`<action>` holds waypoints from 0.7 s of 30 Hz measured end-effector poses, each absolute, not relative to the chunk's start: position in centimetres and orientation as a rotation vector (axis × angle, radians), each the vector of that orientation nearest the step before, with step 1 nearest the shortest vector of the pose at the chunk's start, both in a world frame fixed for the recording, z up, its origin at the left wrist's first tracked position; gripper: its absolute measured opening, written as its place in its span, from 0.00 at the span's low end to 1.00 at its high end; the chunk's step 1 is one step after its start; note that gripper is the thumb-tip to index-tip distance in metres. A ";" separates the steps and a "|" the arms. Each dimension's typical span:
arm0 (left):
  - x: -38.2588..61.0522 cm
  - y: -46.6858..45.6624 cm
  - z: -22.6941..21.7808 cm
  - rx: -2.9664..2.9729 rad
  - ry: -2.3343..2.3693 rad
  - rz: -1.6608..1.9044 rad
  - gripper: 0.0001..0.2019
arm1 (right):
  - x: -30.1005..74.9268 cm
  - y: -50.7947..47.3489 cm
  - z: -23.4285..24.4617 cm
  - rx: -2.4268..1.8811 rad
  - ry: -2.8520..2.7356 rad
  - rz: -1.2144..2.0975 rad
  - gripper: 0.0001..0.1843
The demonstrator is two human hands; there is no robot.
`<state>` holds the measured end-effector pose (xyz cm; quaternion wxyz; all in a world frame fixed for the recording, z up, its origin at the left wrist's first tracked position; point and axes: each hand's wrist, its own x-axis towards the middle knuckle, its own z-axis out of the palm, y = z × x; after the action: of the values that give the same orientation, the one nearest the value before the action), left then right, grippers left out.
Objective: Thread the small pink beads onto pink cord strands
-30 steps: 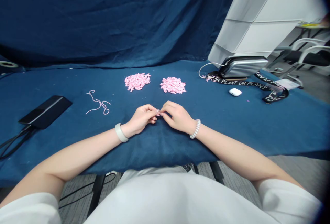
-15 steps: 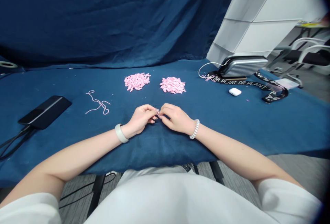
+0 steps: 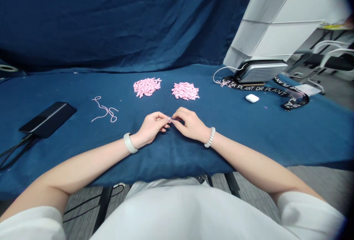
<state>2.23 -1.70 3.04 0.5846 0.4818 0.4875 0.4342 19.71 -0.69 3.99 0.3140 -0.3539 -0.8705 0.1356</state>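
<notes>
Here, the left hand and right hand pinch one tiny pink piece, near two pink heaps.

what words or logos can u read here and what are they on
"DR PLANT": white capitals repeated along the black lanyard on the blue cloth.
"PLANT": seen again on the lanyard's far loop, partly twisted out of view.
White card by the lanyard: any print is too small to read.
Silver case: no readable text.
</notes>
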 end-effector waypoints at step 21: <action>2.5 -2.1 3.4 1.158 1.177 0.990 0.17 | 19.2 -0.9 4.0 -0.956 -2.301 0.134 0.07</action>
<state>2.51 -2.06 3.43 0.5716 0.4935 0.5017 0.4220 19.20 -0.89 4.00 0.3175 -0.3634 -0.8744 0.0509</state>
